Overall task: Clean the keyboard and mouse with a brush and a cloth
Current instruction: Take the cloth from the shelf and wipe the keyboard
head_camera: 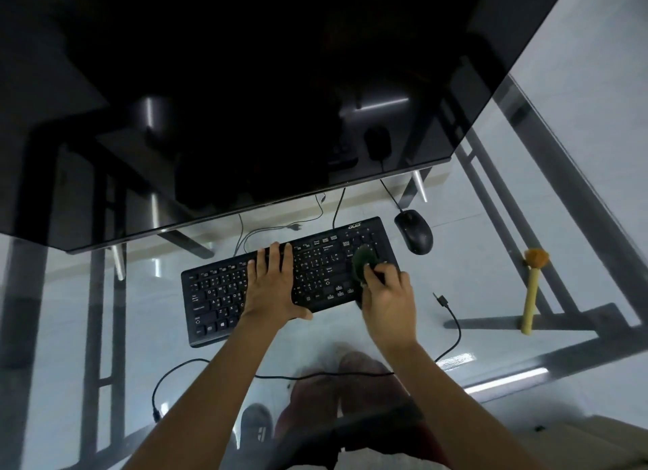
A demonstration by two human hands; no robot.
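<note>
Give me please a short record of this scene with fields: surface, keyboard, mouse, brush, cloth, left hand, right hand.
surface: glass table, floor visible through it
keyboard: black, lying at a slant in front of the monitor
mouse: black, wired, beside the keyboard's far right corner, untouched
brush: yellow handle, lying on the table at the right, not held
cloth: dark green, on the keyboard's right end
left hand: flat on the keyboard's middle
right hand: gripping the cloth

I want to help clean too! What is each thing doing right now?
Keyboard: flat on glass table, being wiped.
Cloth: bunched in right hand, on keys.
Left hand: pressing keyboard steady.
Mouse: untouched.
Brush: lying unused.
</note>
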